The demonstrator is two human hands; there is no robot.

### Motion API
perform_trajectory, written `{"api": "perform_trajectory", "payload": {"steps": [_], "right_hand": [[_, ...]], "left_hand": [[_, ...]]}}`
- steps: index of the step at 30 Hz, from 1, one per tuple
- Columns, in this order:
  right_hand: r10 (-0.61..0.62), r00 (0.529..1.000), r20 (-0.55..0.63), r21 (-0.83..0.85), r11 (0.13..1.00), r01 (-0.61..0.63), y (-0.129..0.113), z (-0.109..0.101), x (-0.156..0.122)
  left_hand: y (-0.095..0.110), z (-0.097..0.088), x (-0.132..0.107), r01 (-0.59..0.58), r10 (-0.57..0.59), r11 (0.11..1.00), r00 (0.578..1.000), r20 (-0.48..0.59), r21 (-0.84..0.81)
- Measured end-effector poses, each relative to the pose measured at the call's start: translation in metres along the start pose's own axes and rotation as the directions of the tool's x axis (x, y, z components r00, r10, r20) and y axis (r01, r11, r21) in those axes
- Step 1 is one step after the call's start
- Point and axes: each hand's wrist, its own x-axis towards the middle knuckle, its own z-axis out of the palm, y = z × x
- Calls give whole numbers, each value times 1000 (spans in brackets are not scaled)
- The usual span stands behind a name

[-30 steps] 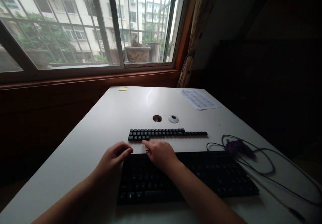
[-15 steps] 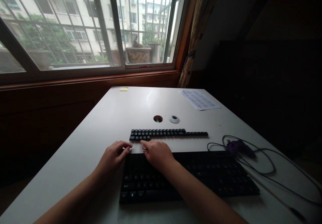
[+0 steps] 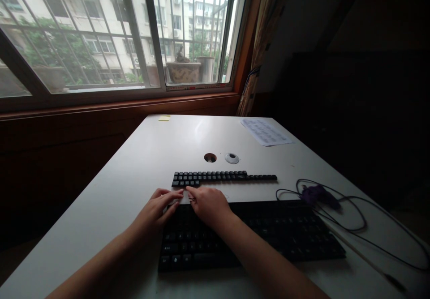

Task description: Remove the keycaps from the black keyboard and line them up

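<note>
Loose black keycaps [image 3: 215, 177] lie lined up in rows on the white table, with a short third row at the left end. Nearer to me is a black keyboard [image 3: 285, 232]; keycaps show at its lower left, while its upper part is dark and partly under my hands. My right hand [image 3: 210, 204], a ring on one finger, is curled with its index fingertip at the near edge of the short row; what its fingers hold, if anything, is hidden. Close beside it, my left hand [image 3: 161, 206] has fingers stretched out and thumb apart, above the keyboard's top left corner.
Black cables [image 3: 358, 200] and a purple bundle [image 3: 319, 196] lie right of the keyboard. Beyond the keycaps are a round table hole [image 3: 210, 158] and a white ring cover [image 3: 232, 158]. Printed papers [image 3: 267, 132] and a yellow note [image 3: 164, 117] lie towards the window.
My left hand has moved right, closer to my right fingertips, and its thumb and index finger have spread. My right hand stays by the short keycap row.
</note>
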Motion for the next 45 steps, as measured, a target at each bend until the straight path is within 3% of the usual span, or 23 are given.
{"api": "perform_trajectory", "payload": {"steps": [27, 33, 45], "right_hand": [[-1, 1000, 10, 2, 1000, 1, -1, -3, -1], [-13, 1000, -17, 4, 1000, 13, 0, -1, -3], [139, 972, -189, 15, 990, -138, 17, -1, -10]], "left_hand": [[-2, 2, 0, -32, 31, 998, 999, 16, 62], [-1, 0, -1, -33, 31, 998, 999, 29, 61], [0, -1, -1, -34, 32, 998, 998, 45, 48]]}}
